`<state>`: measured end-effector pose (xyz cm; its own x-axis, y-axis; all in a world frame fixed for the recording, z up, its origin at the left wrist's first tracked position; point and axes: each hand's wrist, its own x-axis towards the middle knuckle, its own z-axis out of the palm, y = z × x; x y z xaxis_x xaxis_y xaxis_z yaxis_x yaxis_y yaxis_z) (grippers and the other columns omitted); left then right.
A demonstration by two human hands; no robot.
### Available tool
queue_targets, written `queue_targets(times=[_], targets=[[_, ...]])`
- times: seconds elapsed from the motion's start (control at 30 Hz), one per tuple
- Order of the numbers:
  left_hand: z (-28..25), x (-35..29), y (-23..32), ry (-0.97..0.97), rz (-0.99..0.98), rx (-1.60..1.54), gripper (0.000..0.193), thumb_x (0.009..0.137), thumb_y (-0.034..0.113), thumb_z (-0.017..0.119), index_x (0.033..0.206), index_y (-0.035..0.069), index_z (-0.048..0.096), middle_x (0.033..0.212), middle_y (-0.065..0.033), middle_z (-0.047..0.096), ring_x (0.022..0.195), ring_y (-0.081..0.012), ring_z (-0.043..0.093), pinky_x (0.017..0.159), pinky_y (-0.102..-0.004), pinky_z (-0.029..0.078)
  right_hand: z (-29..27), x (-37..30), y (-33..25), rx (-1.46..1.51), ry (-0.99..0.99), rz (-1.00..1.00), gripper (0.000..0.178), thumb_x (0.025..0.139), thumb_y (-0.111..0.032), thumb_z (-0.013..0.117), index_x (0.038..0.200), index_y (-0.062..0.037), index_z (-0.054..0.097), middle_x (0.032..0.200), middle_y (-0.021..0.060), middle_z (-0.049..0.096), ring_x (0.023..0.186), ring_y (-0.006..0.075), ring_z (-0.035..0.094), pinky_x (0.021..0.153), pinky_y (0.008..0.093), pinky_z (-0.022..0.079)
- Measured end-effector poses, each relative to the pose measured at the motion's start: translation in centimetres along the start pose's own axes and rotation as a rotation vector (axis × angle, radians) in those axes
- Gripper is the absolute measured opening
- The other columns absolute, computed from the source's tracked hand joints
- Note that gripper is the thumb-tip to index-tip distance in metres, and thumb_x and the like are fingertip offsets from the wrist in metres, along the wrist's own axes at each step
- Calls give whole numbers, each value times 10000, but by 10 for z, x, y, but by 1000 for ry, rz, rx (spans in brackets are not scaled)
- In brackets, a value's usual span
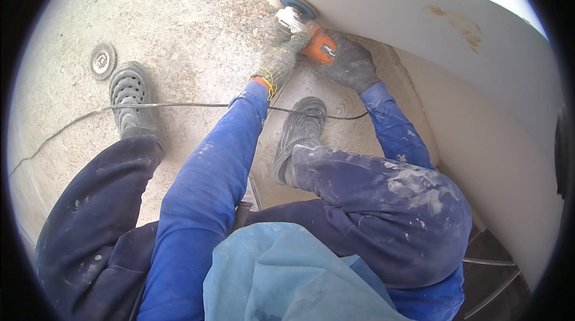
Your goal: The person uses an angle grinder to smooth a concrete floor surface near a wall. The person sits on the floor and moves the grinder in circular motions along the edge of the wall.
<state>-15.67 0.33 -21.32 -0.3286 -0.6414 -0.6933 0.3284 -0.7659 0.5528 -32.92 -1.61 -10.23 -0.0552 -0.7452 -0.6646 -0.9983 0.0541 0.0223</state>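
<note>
An orange angle grinder with a pale metal head is gripped in both my gloved hands. My left hand, in a dusty knit glove with a yellow cord at the wrist, is closed round its front part near the head. Around the rear of the orange body my right hand, in a dark grey glove, is wrapped. The grinder's blue-faced disc is at the lower edge of a large curved white panel; whether it touches cannot be made out. Pale dust coats the gloves.
A worn round grinding disc lies on the gritty concrete floor beside my left shoe. The black power cable crosses the floor past both shoes. Brown stains mark the panel, which curves along my right side.
</note>
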Motion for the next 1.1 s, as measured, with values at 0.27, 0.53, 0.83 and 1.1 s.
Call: queue_targets(times=[0.27,0.53,0.83,1.1], targets=[[-3,4,-1,-9,12,23,487,1031,392,716,1403,88,636,1220,-85,696,983,-176,726,796,-321,637,0,1,0,3,-11,-6,711,736,-459,845,1319,-101,650,1240,165,732,1130,343,725,972,457,589],[-6,7,1,22,36,99,501,1012,398,736,1415,121,624,1219,-75,699,982,-175,730,807,-348,627,2,5,-1,-12,-34,2,714,732,-449,854,1305,-72,654,1233,177,732,1122,350,727,966,481,585],[-9,9,-2,67,32,105,538,994,405,758,1434,129,618,1242,-72,694,983,-182,730,820,-360,615,10,8,4,4,30,-31,700,730,-465,856,1289,-91,662,1235,187,732,1128,357,725,963,476,588],[7,-11,-2,-10,40,53,482,989,420,772,1295,51,713,1108,-58,728,872,-145,718,750,-316,596,9,-2,11,78,-67,42,747,766,-494,838,1380,-131,616,1279,153,728,1155,328,718,992,463,578]])
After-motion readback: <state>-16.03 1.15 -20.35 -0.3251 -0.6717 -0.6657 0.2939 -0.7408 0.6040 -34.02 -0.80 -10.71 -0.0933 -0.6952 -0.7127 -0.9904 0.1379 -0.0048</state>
